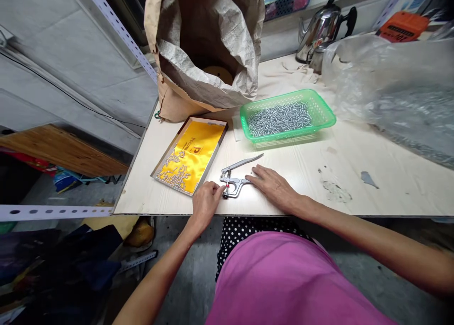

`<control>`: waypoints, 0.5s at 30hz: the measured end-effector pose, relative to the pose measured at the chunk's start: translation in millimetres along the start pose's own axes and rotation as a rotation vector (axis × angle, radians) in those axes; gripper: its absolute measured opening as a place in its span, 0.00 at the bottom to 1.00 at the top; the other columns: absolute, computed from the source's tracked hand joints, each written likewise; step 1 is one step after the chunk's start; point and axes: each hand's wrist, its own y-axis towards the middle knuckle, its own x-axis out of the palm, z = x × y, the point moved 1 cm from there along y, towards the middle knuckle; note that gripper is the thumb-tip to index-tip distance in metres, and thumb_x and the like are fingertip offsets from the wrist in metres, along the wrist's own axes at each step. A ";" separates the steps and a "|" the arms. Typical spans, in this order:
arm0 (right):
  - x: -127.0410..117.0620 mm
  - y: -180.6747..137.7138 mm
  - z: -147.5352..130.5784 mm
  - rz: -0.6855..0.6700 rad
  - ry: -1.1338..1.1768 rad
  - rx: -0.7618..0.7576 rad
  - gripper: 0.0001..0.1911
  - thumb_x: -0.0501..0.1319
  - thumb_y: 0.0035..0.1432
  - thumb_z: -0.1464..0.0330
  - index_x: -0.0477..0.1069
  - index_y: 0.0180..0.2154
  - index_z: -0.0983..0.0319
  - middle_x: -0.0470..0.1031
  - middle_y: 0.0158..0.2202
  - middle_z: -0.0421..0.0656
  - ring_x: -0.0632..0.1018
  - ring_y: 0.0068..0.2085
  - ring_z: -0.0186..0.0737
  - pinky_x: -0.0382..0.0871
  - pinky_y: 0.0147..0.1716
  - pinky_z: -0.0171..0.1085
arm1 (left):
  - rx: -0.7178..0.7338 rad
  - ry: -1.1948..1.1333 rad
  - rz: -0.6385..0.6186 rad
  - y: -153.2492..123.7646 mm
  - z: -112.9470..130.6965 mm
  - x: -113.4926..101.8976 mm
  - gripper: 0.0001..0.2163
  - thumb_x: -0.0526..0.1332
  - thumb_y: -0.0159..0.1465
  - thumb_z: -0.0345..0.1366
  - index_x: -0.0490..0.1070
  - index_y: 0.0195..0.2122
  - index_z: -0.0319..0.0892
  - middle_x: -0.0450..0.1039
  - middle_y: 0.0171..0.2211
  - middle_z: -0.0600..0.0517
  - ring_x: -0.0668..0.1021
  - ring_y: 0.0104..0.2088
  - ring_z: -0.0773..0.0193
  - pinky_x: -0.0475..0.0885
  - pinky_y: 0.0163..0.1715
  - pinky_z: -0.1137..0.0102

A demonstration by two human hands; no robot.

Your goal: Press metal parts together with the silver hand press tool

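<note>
A grey metal hand press (237,175) lies on the pale table (354,173) near its front edge, handles open. My left hand (205,203) is pinched at the press's jaw, fingers closed on a small part with a red tip that I cannot name. My right hand (271,185) rests flat on the lower handle, fingers stretched out. Left of the press lies a shallow box lid (209,125) with yellow lining and several small metal pieces in it.
A green plastic basket (321,106) full of small metal screws stands behind the press. A big open paper sack (205,50) is at the back left. A clear plastic bag (397,83) of parts lies right, with a steel kettle (321,29) behind it.
</note>
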 end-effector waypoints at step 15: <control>8.3 8.9 -6.4 0.073 -0.107 0.081 0.18 0.56 0.62 0.79 0.72 0.51 0.63 0.73 0.54 0.53 0.71 0.59 0.51 0.72 0.52 0.45 | 0.006 0.042 -0.434 38.2 15.7 -11.7 0.13 0.62 0.51 0.36 0.63 0.12 0.41 0.60 0.11 0.56 0.65 0.17 0.69 0.54 0.21 0.73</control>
